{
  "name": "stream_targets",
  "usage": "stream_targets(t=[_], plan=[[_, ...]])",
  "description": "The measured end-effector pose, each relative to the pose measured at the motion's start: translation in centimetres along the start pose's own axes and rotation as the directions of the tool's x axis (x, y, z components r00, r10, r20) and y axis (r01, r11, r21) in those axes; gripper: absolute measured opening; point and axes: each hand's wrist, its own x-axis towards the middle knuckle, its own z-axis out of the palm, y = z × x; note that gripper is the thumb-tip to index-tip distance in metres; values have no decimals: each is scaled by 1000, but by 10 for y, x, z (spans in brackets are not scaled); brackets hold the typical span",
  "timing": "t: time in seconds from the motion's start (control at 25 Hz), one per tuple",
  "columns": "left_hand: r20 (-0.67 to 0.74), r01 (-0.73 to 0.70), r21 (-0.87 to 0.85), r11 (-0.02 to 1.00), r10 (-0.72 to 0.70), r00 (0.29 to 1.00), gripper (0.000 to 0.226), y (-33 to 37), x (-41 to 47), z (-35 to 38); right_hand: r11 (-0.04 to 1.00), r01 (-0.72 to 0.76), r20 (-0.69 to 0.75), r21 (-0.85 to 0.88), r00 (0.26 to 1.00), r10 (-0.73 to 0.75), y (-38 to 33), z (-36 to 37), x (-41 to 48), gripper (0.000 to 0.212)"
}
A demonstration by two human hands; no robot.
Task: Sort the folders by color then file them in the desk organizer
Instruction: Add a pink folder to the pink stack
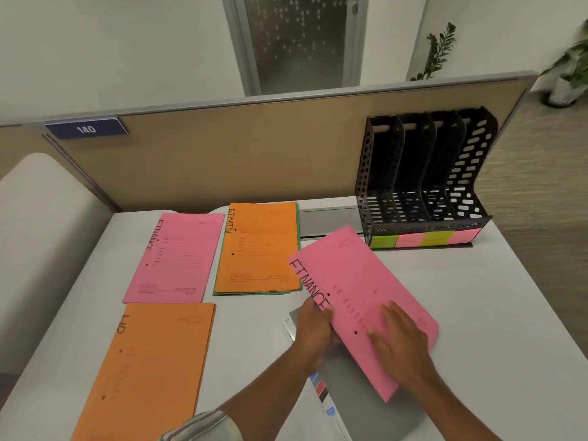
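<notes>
Sorting, lower right: left hand (313, 332) grips the edge of the pink FINANCE folder (359, 272), right hand (401, 342) rests flat and open on top to steady it, likely bound for the matching pink folder (178, 256).

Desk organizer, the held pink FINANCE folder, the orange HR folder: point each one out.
desk organizer (423, 160), head view, on an inner divider.
held pink FINANCE folder (366, 281), head view, middle of its cover.
orange HR folder (152, 361), head view, middle of its cover.

Pink folder (366, 281) reads FINANCE, orange folder (259, 249) ADMIN, nearer folder (152, 370) HR, blue plate (86, 128) 140.
</notes>
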Motion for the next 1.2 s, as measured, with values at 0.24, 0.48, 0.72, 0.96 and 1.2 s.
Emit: stream_targets(t=[0.24, 0.48, 0.72, 0.96, 1.2], plan=[[-21, -25, -51, 998, 24, 999, 28, 31, 5, -119, 967, -203, -89, 153, 972, 219, -63, 12, 18, 72], [-96, -63, -104, 993, 53, 994, 23, 61, 22, -235, 832, -294, 43, 470, 949, 311, -131, 49, 29, 40], [-229, -91, -67, 994, 73, 971, 22, 89, 59, -330, 526, -417, 333, 742, 909, 251, -216, 106, 33, 17], [-336, -26, 4, 1000, 25, 941, 23, 111, 100, -412, 559, -393, 310, 730, 920, 242, -308, 153, 64, 16], [-362, 66, 120, 991, -18, 932, 38, 120, 121, -469, 545, -382, 258, 746, 921, 293, -381, 186, 105, 16]])
